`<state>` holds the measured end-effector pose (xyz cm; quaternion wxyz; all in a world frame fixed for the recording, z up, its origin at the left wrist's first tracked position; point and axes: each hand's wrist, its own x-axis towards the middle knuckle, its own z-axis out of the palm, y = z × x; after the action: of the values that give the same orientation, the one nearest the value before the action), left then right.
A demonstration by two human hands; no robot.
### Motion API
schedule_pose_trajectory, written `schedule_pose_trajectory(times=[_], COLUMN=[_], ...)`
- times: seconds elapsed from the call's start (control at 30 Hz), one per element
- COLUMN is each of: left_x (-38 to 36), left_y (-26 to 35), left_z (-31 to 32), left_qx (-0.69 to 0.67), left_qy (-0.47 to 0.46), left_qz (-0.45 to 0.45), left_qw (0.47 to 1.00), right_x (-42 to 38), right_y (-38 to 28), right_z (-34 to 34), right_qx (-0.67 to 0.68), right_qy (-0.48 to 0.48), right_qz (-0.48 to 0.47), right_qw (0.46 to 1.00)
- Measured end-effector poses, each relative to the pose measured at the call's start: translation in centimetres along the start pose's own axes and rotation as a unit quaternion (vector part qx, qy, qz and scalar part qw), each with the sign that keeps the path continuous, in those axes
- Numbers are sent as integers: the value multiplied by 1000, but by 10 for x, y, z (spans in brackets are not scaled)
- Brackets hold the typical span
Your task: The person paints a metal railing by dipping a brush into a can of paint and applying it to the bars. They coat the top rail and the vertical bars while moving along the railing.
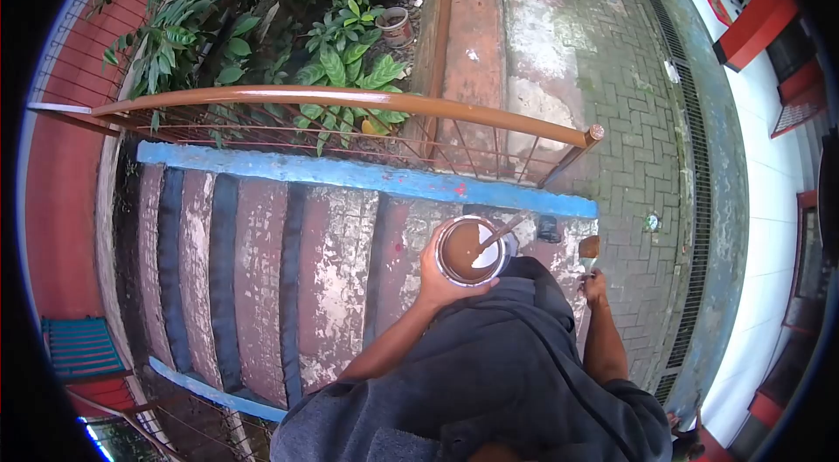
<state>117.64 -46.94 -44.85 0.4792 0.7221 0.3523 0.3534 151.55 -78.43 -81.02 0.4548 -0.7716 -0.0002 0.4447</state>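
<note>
My left hand is wrapped round an open can of brown paint, held upright in front of my body, with a stick resting in it. Out to the right, my right hand grips a paintbrush whose bristles are coated brown and point away from me. Beyond the can runs a brown metal handrail, glossy in places, ending in a post at the right. Neither the brush nor the can touches the rail.
Worn steps with a blue edge descend beside me. Potted plants and leafy shrubs stand beyond the rail. A paved path with a drain grate lies right, and a teal chair sits at the lower left.
</note>
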Motion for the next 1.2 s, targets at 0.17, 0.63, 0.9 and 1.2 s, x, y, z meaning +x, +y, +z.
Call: schedule_pose_trajectory(times=[0.17, 0.63, 0.9, 1.2], left_x=[-29, -150, -174, -166], left_y=[5, -3, -9, -14], left_z=[-29, -121, -134, -131], left_qx=[-44, 64, 73, 80], left_qy=[31, 164, 198, 221], left_qz=[-16, -27, -55, -61], left_qw=[998, 984, 976, 970], right_x=[-25, -146, -236, -321], right_y=[10, -79, -176, -258], right_z=[-4, 93, 133, 131], right_qx=[10, -147, -159, -140], right_qy=[19, -30, -93, 41], right_qz=[-11, -112, -289, -326], right_qw=[1000, 982, 939, 934])
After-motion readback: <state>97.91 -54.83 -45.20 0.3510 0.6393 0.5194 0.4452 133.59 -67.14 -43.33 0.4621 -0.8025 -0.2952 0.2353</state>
